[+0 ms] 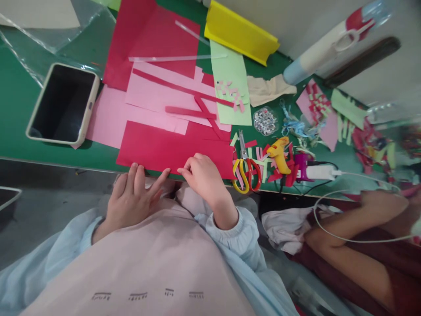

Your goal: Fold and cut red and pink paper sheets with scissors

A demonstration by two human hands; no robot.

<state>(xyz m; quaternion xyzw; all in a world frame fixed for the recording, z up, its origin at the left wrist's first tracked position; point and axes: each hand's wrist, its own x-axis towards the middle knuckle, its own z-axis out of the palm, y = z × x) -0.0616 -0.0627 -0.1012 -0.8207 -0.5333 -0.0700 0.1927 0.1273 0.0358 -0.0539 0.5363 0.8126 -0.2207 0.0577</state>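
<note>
A red sheet of paper (154, 147) lies along the near edge of the green table. My left hand (131, 197) touches its front edge, fingers stretched and spread, the index finger pointing right. My right hand (205, 177) has its fingers curled together, thumb and index pinching at the same edge, a little right of the left index fingertip. Part of the sheet is hidden under that hand. Just to the right are scissors (245, 162) with one yellow and one red handle loop, lying among small paper scraps. Narrow red strips (190, 113) rest on pink paper (148, 94) behind the sheet.
A phone (62, 103) lies at left. Behind are clear glue sticks (177, 58), a green sheet (230, 79) and a folded yellow sheet (240, 30). To the right are a yellow glue gun (279, 153), googly eyes (265, 120), a bottle (329, 44) and another person's arm (358, 237).
</note>
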